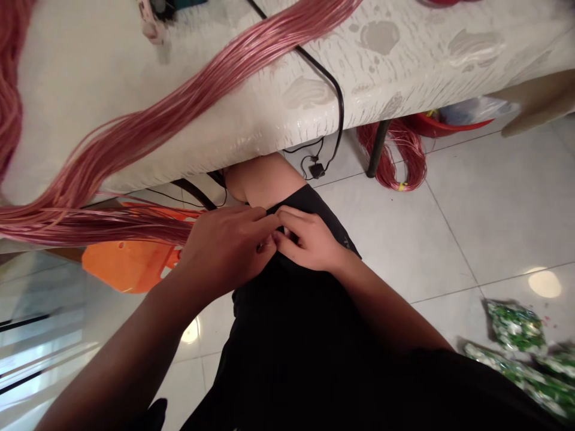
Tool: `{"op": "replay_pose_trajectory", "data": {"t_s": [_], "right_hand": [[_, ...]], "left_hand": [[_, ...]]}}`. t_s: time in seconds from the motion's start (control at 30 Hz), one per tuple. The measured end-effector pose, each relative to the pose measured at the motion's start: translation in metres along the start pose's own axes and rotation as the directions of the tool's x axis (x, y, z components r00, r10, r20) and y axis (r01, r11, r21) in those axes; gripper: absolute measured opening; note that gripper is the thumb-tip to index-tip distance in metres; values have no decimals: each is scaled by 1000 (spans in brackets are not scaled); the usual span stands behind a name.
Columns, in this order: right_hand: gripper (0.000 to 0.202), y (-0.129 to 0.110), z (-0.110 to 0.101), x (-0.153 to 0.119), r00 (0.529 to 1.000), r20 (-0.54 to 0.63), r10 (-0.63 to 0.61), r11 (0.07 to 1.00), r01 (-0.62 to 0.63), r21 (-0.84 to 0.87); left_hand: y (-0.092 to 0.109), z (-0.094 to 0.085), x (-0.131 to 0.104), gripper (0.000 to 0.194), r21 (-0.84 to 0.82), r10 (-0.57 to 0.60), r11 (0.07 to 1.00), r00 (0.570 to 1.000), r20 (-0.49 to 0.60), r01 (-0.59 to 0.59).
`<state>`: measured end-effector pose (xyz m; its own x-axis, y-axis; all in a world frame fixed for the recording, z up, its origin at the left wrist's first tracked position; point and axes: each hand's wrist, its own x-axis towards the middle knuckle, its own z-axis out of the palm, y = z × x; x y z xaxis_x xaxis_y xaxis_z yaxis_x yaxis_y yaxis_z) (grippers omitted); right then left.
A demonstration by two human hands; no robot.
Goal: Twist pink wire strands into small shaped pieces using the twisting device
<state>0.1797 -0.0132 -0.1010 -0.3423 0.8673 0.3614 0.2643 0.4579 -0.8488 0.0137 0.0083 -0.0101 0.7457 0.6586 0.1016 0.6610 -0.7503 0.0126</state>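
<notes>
My left hand (229,242) and my right hand (309,239) meet over my lap, with fingertips pinched and touching each other. What lies between the fingers is too small or hidden to make out. A long bundle of glossy pinkish-red strands (148,137) lies across the table and bends back at the left. Its lower run (135,226) hangs off the table edge and passes behind my left hand, where its end is hidden.
The table (309,114) has a shiny pale cover, with a black cable (335,90) draped over it. An orange stool (123,266) stands below left. A tied coil of red strands (406,158) and a red basin (444,127) are underneath. Green-filled clear bags (516,326) lie lower right.
</notes>
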Motion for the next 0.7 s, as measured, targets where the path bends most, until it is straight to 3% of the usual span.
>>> {"op": "replay_pose_trajectory", "data": {"t_s": [0.1, 0.23, 0.4, 0.5, 0.7], "right_hand": [[13, 1, 3, -1, 1000, -17, -12, 999, 11, -34], [17, 6, 6, -3, 999, 0, -52, 993, 52, -109], [17, 8, 6, -3, 998, -8, -65, 991, 63, -119], [15, 5, 6, -2, 999, -21, -36, 992, 33, -125], [13, 0, 8, 0, 994, -92, 50, 991, -61, -121]], "left_hand": [[-1, 0, 0, 20, 4, -12, 1000, 1000, 21, 12], [-4, 3, -3, 20, -43, -29, 998, 990, 137, 36], [-8, 8, -2, 23, -170, -100, 975, 967, 234, 142], [-9, 7, 0, 25, -178, -117, 972, 971, 208, 155], [-11, 4, 1, 23, -79, -28, 996, 994, 105, 37]]}}
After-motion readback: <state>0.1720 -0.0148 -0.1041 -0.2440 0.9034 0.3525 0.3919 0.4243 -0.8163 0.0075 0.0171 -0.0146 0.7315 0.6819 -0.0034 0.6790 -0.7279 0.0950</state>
